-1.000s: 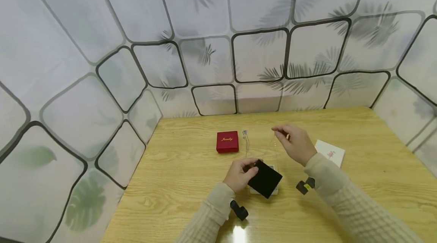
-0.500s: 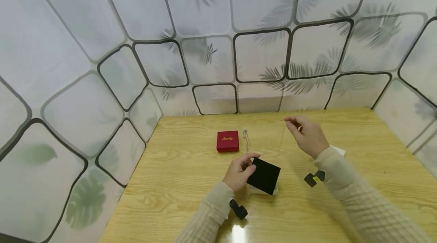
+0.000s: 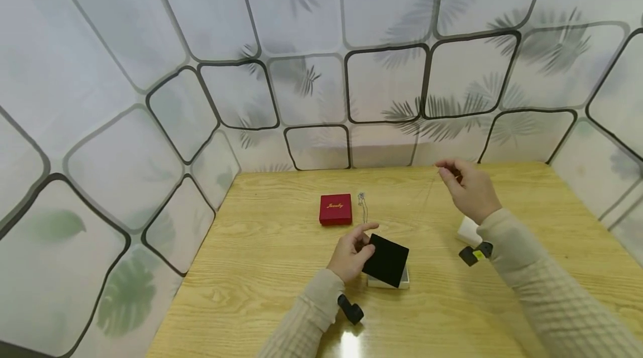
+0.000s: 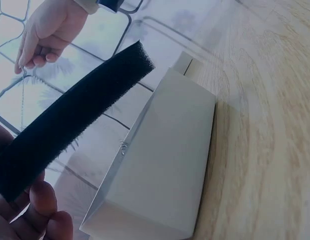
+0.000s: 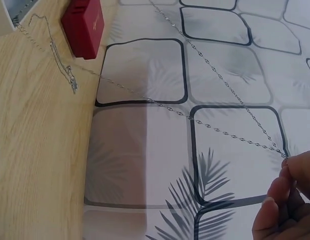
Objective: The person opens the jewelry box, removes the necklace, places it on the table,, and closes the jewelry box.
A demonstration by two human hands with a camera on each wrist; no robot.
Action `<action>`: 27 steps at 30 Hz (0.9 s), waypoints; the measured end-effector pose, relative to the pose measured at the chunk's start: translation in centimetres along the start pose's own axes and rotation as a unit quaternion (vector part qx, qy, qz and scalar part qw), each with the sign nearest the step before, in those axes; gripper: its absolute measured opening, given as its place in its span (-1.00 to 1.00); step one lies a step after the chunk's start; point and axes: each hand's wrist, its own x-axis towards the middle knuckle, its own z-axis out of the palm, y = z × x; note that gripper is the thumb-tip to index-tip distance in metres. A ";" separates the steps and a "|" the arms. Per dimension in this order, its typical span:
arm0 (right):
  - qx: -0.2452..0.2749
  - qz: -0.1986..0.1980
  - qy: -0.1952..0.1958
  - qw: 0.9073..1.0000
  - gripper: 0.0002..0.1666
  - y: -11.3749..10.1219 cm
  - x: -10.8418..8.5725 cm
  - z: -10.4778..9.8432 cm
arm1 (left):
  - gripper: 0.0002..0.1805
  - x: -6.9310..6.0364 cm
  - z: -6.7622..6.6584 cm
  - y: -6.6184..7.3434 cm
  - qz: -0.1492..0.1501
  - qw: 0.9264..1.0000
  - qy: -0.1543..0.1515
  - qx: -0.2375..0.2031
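My left hand (image 3: 350, 253) pinches a black foam pad (image 3: 385, 260) between thumb and fingers, tilted over an open white box (image 3: 372, 282) on the table. To the right and farther back, my right hand (image 3: 471, 189) is raised above the table. Its thumb and fingertips pinch a fine silver chain necklace (image 5: 220, 77). From that pinch, two strands of the chain run taut toward the pad and box in the right wrist view. A small loop of chain (image 4: 124, 148) shows at the rim of the box. The box's inside is mostly hidden by the pad.
A red jewelry box (image 3: 335, 209) with gold lettering stands farther back on the wooden table (image 3: 261, 268). Beside it lies another silver chain (image 3: 363, 207). A white piece (image 3: 469, 231) sits partly hidden under the right forearm. A patterned wall rises behind the table.
My right hand has moved right and away, drawing the chain out from the pad and box. The left hand stays nearly in place; the black pad has turned slightly.
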 end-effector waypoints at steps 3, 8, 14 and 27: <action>0.015 0.013 -0.002 1.000 -0.72 0.0 0.3 -0.6 | -0.60 0.2 0.3 -1.0 0.002 1.000 0.006 -0.004; 0.028 0.024 0.018 0.999 -0.71 0.2 0.8 -1.5 | -0.65 0.5 0.9 -3.5 -0.031 0.999 0.026 0.019; 0.022 0.040 0.024 0.999 -0.71 0.7 1.3 -2.5 | -0.67 0.5 1.0 -4.0 -0.058 0.997 0.032 0.046; 0.037 0.051 0.016 0.998 -0.81 1.5 2.2 -3.4 | -0.26 0.4 1.0 -4.2 -0.034 0.990 -0.048 0.127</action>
